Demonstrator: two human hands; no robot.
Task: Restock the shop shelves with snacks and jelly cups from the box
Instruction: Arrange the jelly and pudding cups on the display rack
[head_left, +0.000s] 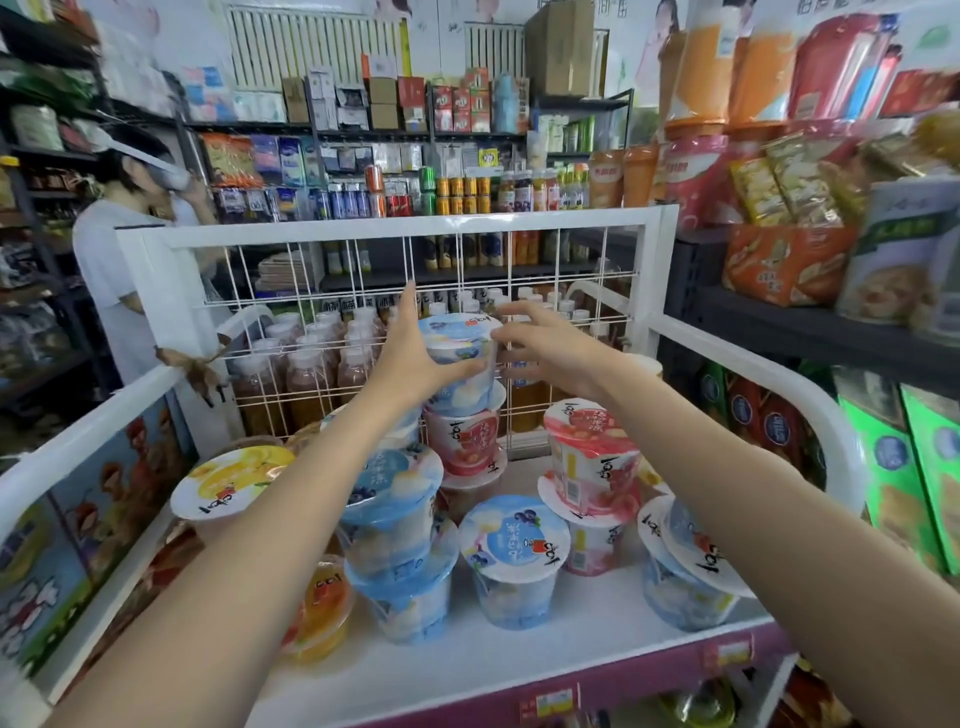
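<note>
2 bare forearms outstretched, left hand gripping blue jelly cup, right hand spread, seemingly touching it.

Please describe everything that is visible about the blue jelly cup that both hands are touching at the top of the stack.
The blue jelly cup is a clear plastic tub with a sealed foil lid printed light blue and white with blueberries. It stands upright, slightly tilted, on a red jelly cup at the back of the white shelf, in front of the wire grid. The left hand holds its left side, thumb across the front; the right hand touches its lid rim with its fingertips.
</note>
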